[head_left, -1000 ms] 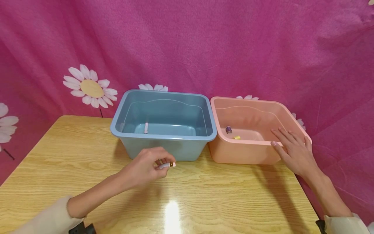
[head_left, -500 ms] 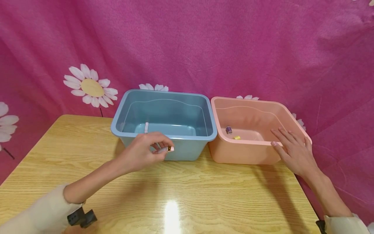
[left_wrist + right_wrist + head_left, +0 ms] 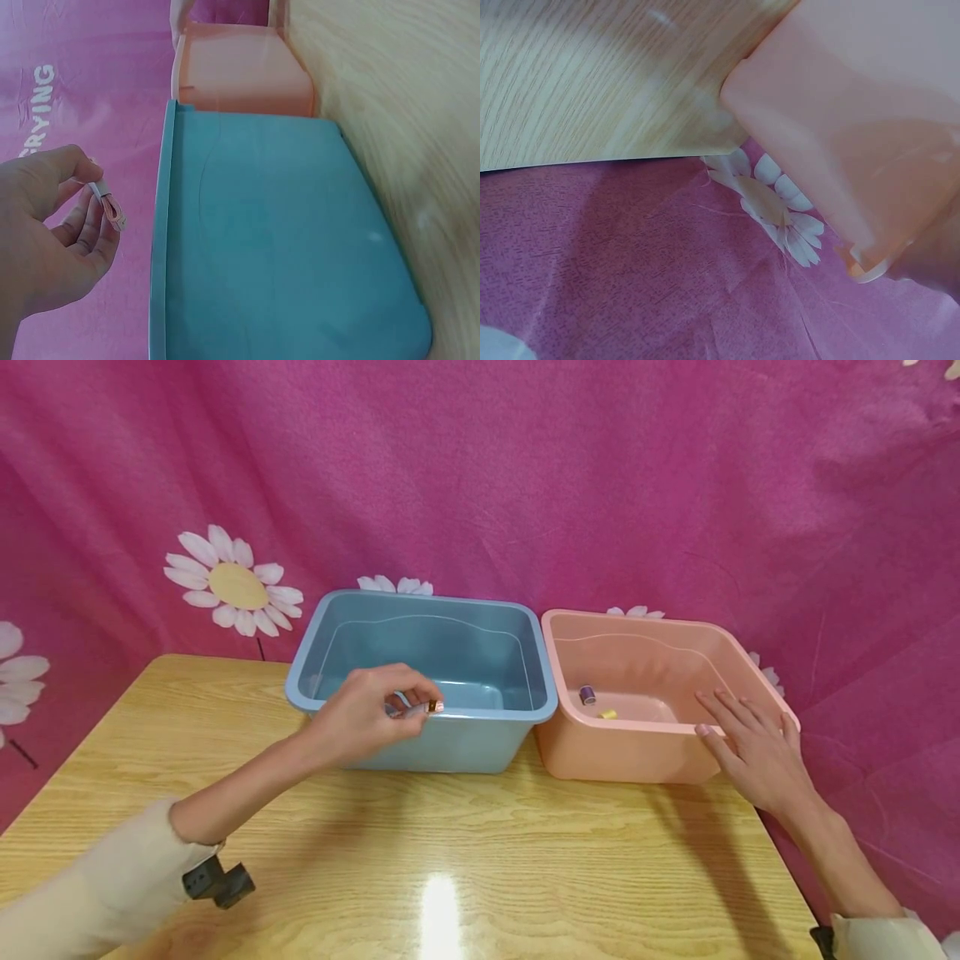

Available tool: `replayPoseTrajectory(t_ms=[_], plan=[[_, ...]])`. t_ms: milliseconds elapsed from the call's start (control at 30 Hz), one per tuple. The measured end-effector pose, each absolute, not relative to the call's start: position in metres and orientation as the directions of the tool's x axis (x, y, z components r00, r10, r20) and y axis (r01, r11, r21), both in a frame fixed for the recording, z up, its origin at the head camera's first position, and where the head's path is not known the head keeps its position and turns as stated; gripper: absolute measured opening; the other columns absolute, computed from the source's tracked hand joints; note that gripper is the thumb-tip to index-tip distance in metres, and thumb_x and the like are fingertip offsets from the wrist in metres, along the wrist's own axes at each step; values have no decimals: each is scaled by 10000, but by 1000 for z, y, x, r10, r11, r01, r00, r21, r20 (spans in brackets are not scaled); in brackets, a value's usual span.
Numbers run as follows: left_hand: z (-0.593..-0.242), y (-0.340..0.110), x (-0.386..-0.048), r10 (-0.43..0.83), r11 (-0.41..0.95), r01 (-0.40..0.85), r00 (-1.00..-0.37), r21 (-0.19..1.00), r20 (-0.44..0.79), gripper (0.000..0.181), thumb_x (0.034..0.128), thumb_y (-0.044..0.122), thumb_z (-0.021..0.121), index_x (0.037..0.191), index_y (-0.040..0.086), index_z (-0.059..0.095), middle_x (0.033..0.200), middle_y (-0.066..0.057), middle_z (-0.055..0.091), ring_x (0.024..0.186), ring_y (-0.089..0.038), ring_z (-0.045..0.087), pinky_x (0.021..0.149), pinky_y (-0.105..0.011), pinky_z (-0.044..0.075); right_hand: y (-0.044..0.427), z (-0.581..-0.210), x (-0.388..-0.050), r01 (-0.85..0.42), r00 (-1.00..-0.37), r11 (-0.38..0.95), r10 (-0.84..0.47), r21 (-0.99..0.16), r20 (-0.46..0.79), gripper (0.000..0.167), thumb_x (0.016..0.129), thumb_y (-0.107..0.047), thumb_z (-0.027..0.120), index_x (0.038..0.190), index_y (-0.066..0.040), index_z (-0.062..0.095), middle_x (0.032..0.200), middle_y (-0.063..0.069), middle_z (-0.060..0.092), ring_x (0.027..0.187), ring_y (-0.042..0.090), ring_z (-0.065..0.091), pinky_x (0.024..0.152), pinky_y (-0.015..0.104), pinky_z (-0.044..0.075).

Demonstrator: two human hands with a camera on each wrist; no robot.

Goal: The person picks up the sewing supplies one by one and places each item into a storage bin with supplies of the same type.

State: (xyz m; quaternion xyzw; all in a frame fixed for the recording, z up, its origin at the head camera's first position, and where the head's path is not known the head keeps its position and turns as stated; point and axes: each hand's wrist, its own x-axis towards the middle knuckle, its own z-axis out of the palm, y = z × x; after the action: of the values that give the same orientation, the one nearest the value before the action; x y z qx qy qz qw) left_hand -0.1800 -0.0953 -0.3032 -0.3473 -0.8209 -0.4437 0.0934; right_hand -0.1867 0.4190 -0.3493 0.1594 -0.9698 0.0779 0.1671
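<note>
Between thumb and fingers, my left hand pinches a small folded tape measure, white and pinkish with looped ends. That hand is above the front rim of the blue bin, apart from it in the left wrist view. To the right, my right hand rests with straight fingers over the front rim of the pink bin. Inside the pink bin lie a dark purple thread spool and a small yellow item, perhaps another spool. My left hand hides part of the blue bin's inside.
The two bins stand side by side on a wood-grain table. Behind them hangs a magenta cloth with white daisies. The table's right edge runs just beside the pink bin.
My left hand has risen with the tape measure from in front of the blue bin to above its rim. It now covers the white strip seen inside earlier. My right hand stays put.
</note>
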Motion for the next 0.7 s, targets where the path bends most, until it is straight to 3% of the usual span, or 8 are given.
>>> replayPoseTrajectory(t_ms=[700], plan=[[-293, -88, -224, 511, 400, 591, -778, 700, 365, 197, 879, -16, 645, 1032, 68, 738, 913, 23, 686, 864, -139, 623, 799, -322, 540, 420, -349, -187, -327, -901, 941, -283, -86, 330, 553, 1062, -363, 439, 1585, -235, 311, 1587, 191, 303, 1418, 508, 229, 1028, 779, 15]])
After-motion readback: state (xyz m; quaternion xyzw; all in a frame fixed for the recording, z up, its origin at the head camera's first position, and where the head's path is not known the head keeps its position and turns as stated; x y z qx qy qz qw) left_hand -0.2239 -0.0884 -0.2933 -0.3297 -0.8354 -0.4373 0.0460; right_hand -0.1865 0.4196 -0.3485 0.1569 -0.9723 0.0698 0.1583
